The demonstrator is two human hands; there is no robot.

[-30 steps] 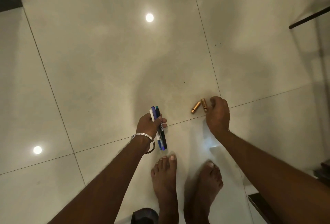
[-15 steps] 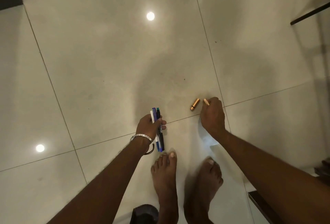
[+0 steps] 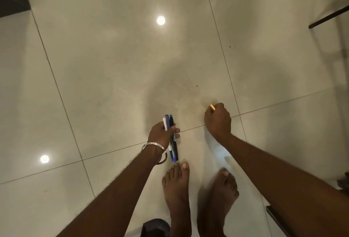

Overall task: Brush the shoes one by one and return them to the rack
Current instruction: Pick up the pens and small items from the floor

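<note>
Head view, looking straight down at a glossy tiled floor [image 3: 94, 67] with two round light reflections [image 3: 160, 20] on it. At the lower left, the left hand [image 3: 161, 133] hangs above the floor with its fingers curled around a bundle of pens [image 3: 172, 136]: a white one, a blue one and a black one with a teal cap, held side by side with their ends sticking out above and below the fist. A silver bangle [image 3: 154, 147] sits on that wrist. Below the pens, two bare feet [image 3: 176, 185] stand on the tile, toes pointing up the frame. To the right, the right hand [image 3: 218, 121] is down at the floor, knuckles up, its fingers closed around a small copper-coloured cylinder [image 3: 212, 107]; only the tip of that cylinder shows, poking out past the fingers at the top left of the fist. Whether the hand holds anything more I cannot tell. No shoes, brush or rack can be made out; a dark rounded shape [image 3: 156, 227] at the bottom edge and dark furniture edges [image 3: 328, 17] at the far right are too cropped to identify. No containers are in sight.
</note>
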